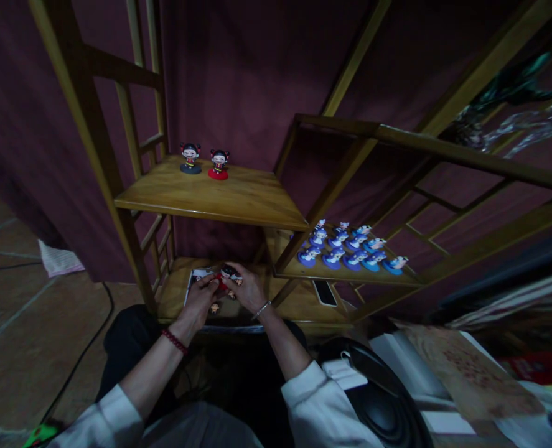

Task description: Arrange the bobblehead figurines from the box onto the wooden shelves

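Note:
Both hands meet over a shallow box on the lowest shelf. My left hand pinches the red base of a small black-haired figurine, and my right hand wraps round its head from the other side. A few small figurine pieces lie below the hands, one of them a little head near the box's front. On the shelf above stand two similar figurines, one on a dark base and one on a red base.
Several blue and purple figurines stand in rows on the shelf to the right. A phone lies below them. Wooden posts frame the shelves; a round black object and papers are at the lower right.

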`<control>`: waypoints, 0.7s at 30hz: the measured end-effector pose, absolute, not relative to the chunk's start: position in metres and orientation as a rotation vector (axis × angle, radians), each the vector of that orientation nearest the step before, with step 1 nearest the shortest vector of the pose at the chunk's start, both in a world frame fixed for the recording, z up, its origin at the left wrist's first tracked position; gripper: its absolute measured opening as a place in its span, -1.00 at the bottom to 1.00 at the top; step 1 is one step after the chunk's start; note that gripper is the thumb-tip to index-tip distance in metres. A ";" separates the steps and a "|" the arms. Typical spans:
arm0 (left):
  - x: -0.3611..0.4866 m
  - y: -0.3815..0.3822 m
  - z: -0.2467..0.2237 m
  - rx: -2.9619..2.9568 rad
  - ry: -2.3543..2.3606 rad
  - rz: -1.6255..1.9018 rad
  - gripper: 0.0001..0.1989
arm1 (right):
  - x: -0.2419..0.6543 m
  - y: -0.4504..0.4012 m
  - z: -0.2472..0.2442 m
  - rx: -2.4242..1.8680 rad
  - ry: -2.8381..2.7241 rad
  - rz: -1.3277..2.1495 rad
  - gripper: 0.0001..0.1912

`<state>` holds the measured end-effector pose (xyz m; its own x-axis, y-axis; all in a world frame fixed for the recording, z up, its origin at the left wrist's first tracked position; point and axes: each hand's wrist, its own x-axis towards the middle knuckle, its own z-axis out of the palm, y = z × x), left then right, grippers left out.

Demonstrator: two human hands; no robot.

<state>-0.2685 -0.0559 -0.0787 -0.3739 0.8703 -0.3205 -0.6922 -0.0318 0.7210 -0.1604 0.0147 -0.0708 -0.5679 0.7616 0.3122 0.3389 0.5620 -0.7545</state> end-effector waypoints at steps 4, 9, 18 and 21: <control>-0.268 -0.057 -0.074 0.254 1.008 1.678 -0.89 | -0.161 0.013 -0.065 -0.878 -2.168 0.786 -0.67; -0.267 -0.060 -0.066 0.254 1.022 1.679 -0.89 | -0.162 0.009 -0.057 -0.851 -2.171 0.740 -0.70; -0.266 -0.070 -0.044 0.321 1.070 1.639 -0.90 | -0.157 0.005 -0.044 -0.826 -2.180 0.821 -0.70; -0.264 -0.070 -0.042 0.328 1.076 1.642 -0.87 | -0.154 0.004 -0.045 -0.814 -2.173 0.834 -0.70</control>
